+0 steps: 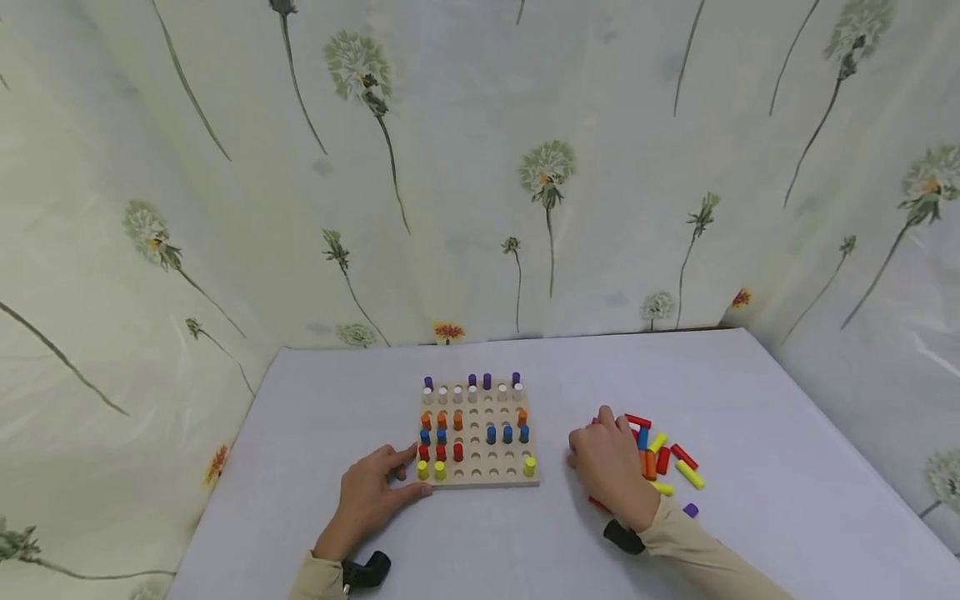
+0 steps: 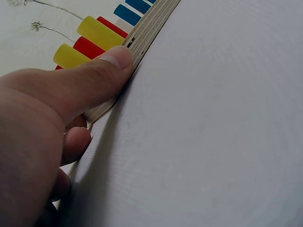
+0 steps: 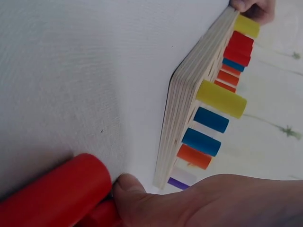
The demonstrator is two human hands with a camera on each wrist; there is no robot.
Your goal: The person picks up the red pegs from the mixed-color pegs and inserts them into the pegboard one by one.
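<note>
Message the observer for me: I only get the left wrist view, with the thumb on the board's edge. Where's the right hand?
Observer: The right hand is down at the scattered loose pegs, to the right of the pegboard.
Operator: I see yellow, red and blue pegs standing nearby. What colour is the row farthest from the person?
Observer: In the head view, that row holds purple pegs.
Operator: What's next to the right thumb?
Observer: The right wrist view shows a red peg lying by its tip; I can't tell whether the fingers hold anything.
</note>
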